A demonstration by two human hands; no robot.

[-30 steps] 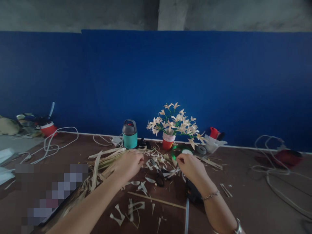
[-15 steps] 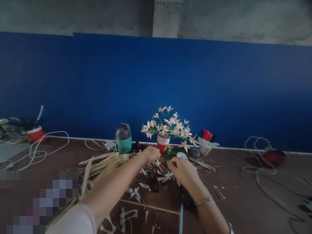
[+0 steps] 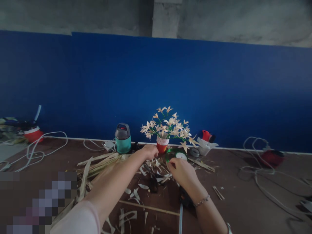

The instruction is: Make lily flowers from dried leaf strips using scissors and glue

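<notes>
At the left, a red pot point(image 3: 34, 134) stands near the table's back edge, where a pale strip point(image 3: 225, 148) meets the blue panel point(image 3: 190, 81). A white cord point(image 3: 63, 132) loops beside it over the brown table point(image 3: 234, 191). Further right comes a teal jar point(image 3: 123, 145), with a straw bundle point(image 3: 101, 165) in front, partly behind the left forearm. The left hand point(image 3: 150, 151) reaches to the cup's near left side, fingers curled; whether they grip anything, I cannot tell. The red cup point(image 3: 162, 147) stands upright close to the back edge, its white flowers point(image 3: 172, 126) spreading past its rim. Pale scraps point(image 3: 159, 166) lie in the narrow gap between the hands. The right hand point(image 3: 182, 169) is just before a green ribbon point(image 3: 170, 155), thumb and fingertips drawn together; their contents are hidden. Beyond, a broad stretch of tabletop separates this arm from a dark red bag point(image 3: 273, 158).
</notes>
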